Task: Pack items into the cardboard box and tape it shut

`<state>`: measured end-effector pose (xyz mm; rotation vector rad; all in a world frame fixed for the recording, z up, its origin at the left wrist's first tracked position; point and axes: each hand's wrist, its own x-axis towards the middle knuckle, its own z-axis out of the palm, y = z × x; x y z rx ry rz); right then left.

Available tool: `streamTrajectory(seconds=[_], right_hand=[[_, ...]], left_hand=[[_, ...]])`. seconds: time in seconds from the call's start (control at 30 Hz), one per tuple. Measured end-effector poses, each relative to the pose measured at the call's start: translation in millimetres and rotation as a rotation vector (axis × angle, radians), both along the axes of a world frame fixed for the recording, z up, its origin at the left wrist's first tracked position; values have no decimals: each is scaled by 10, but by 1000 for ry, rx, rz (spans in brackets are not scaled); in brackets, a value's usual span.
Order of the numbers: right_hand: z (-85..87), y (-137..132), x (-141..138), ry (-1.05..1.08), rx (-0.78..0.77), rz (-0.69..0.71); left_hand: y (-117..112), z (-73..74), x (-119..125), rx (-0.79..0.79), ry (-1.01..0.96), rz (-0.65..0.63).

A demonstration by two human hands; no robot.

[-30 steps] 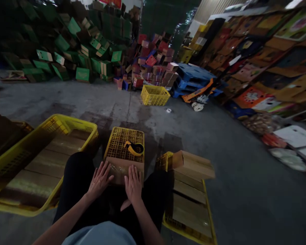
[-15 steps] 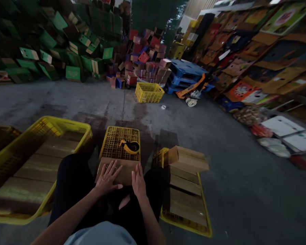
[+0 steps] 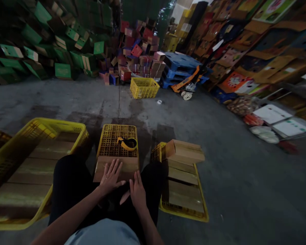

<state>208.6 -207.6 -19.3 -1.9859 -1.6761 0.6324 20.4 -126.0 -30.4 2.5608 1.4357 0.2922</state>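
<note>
A brown cardboard box (image 3: 126,164) lies on an upturned yellow crate (image 3: 117,137) between my knees. My left hand (image 3: 111,177) rests flat on the box's top with its fingers spread, open. My right hand (image 3: 137,191) lies at the box's near right edge, fingers stretched out, thumb pointing left. A yellow tape dispenser (image 3: 128,143) sits on the crate just behind the box, apart from both hands.
A yellow crate (image 3: 40,127) with flat cardboard boxes stands at my left. Another yellow crate (image 3: 191,214) of stacked boxes stands at my right. Farther off are a yellow basket (image 3: 144,87), blue pallets (image 3: 180,61), a pallet jack and heaps of green and coloured cartons.
Both hands slid toward me along the box top, the left turning toward the middle. The camera tilted down and right.
</note>
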Motion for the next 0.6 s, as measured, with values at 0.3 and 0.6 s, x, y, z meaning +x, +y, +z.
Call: streamTrajectory(seconds=[0.3, 0.6], right_hand=[[-6, 115, 48, 362, -5, -146], [-28, 600, 261, 783, -51, -341]], left_hand=[[-65, 5, 447, -58, 1, -213], [-50, 62, 486, -137, 165, -208]])
